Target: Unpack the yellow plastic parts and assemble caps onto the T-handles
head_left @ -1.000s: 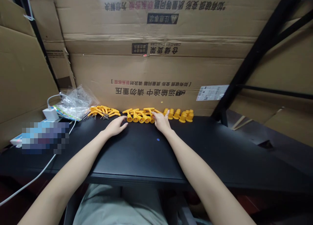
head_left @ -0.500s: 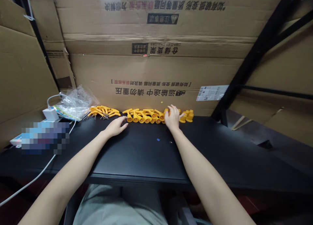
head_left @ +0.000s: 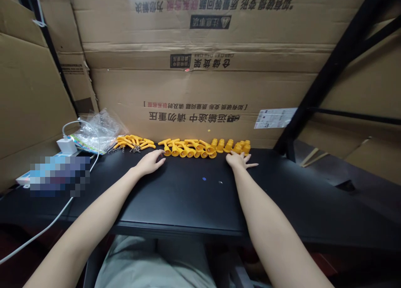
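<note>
A row of small yellow plastic parts lies along the back of the black table (head_left: pixel 188 196). On the left is a heap of yellow T-shaped handles with metal screws (head_left: pixel 133 142); in the middle, several assembled yellow T-pieces (head_left: pixel 186 147); on the right, small yellow caps (head_left: pixel 233 146). My left hand (head_left: pixel 151 161) rests flat on the table, fingers stretched toward the left end of the middle group, holding nothing. My right hand (head_left: pixel 240 160) lies flat with fingers spread just in front of the caps, holding nothing.
Large printed cardboard sheets (head_left: pixel 200 79) wall in the back and left. A clear plastic bag (head_left: pixel 95 131), a white charger (head_left: pixel 66 145) with its cable and a blurred item (head_left: pixel 59 175) sit at the left. A black slanted frame bar (head_left: pixel 328 66) rises at the right.
My right hand slid rightward along the row, from the middle T-pieces past the caps, and now lies flat with fingers spread. My left hand stayed where it was.
</note>
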`<state>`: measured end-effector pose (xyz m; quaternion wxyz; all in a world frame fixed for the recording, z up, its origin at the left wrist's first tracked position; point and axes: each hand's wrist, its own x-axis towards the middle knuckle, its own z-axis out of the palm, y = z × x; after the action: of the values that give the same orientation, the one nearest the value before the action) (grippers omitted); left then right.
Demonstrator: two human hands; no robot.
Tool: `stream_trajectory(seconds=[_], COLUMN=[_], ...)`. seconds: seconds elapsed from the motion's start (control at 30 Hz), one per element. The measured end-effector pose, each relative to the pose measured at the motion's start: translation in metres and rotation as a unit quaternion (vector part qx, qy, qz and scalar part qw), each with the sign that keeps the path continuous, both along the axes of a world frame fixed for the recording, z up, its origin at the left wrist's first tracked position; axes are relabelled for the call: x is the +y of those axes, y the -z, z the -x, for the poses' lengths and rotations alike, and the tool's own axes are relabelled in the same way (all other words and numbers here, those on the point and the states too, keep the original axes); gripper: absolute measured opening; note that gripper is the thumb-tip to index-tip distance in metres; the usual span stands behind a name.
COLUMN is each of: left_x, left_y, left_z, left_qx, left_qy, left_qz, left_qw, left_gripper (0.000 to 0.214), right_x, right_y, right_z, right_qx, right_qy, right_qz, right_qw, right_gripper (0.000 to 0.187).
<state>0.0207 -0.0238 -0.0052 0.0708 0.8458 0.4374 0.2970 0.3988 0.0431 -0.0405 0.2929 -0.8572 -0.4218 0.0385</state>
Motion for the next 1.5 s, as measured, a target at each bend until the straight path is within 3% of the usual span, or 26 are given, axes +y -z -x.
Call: stream_trajectory(seconds=[0.13,0.33,0.5,0.67,0.8,0.87,0.93,1.07,1.23,1.4,1.5], left_x=[-0.001,-0.003,-0.004,0.003,0.027,0.042,0.054,0.07,0.079,0.086,0.087], left_y=[-0.001,-0.003,-0.002,-0.007,-0.017,-0.02,-0.019,-0.013,-0.011,-0.027,-0.041], left_z=[0.0,-0.002,-0.003,0.004,0.033,0.053,0.073,0.099,0.105,0.113,0.118], left_qx=[0.007,0.015,0.035,0.043,0.013,0.027,0.087,0.164,0.179,0.172,0.132], left_qy=[-0.001,0.001,-0.002,-0.038,-0.177,-0.305,-0.352,-0.383,-0.4,-0.368,-0.374], left_qz=[0.002,0.006,0.015,-0.022,-0.062,-0.056,-0.034,0.0,0.028,0.053,0.027], left_qw=[1.0,1.0,0.999,0.998,0.982,0.95,0.931,0.909,0.898,0.912,0.918], left_gripper=[0.032,0.03,0.026,0.022,0.032,0.035,0.037,0.037,0.039,0.034,0.028], right_x=[0.01,0.018,0.01,0.0,0.0,0.001,0.002,0.003,0.004,0.003,0.002], right_y=[0.009,0.022,0.005,-0.015,-0.016,-0.013,-0.012,-0.01,-0.008,-0.007,-0.008], right_z=[-0.006,-0.013,-0.003,0.014,0.027,0.032,0.035,0.036,0.031,0.03,0.031], right_qx=[-0.008,-0.016,-0.004,-0.003,-0.052,-0.09,-0.122,-0.162,-0.159,-0.135,-0.134], right_qy=[-0.015,0.002,0.03,-0.01,-0.068,-0.1,-0.132,-0.177,-0.167,-0.161,-0.164], right_qz=[-0.006,-0.194,-0.284,-0.326,-0.345,-0.342,-0.334,-0.325,-0.317,-0.314,-0.319], right_qw=[1.0,0.981,0.958,0.945,0.935,0.93,0.925,0.915,0.92,0.926,0.924], right_gripper=[0.046,0.04,0.04,0.038,0.037,0.037,0.037,0.035,0.037,0.038,0.037])
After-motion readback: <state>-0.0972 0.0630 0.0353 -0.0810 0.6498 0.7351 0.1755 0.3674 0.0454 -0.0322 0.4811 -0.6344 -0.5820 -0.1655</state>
